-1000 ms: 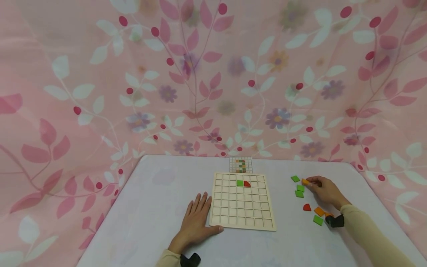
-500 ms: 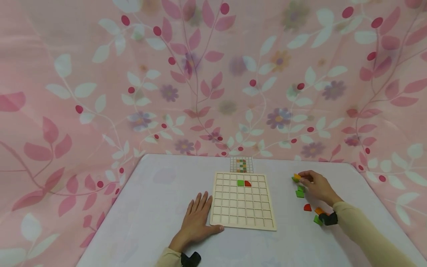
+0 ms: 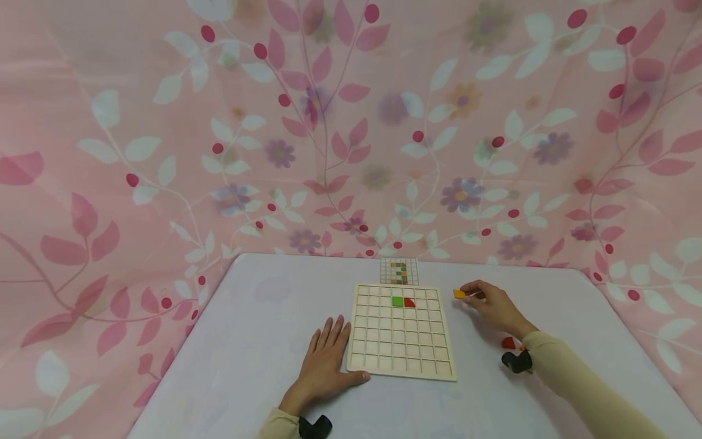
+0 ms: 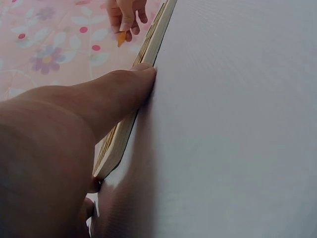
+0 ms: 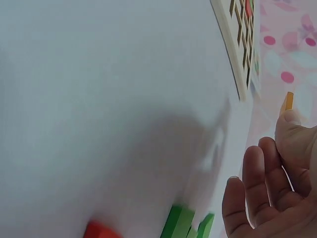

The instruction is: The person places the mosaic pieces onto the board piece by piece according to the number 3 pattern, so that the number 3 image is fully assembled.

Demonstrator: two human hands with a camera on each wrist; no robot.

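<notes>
My right hand [image 3: 493, 305] pinches an orange tile [image 3: 459, 294] between thumb and fingertips, raised just to the right of the wooden grid board [image 3: 400, 376]. In the right wrist view the tile [image 5: 287, 101] sticks up past the thumb, while the other fingers curl loosely. My left hand [image 3: 323, 364] rests with straight fingers along the board's left side. Its thumb [image 4: 124, 89] touches the near edge, as the left wrist view shows. On the board, a green square tile [image 3: 397, 301] and a red quarter-round tile [image 3: 409, 302] sit side by side in one upper row.
Behind the board lies a pattern card [image 3: 399, 271] with coloured squares. A red tile [image 3: 509, 342] shows beside the right sleeve, which covers other tiles. Green tiles [image 5: 177, 222] appear low in the right wrist view. A floral curtain [image 3: 329, 152] hangs behind the white table [image 3: 247, 317].
My right hand has carried the orange tile left, from among the loose tiles over a green one to near the board's right edge. The left hand keeps its place.
</notes>
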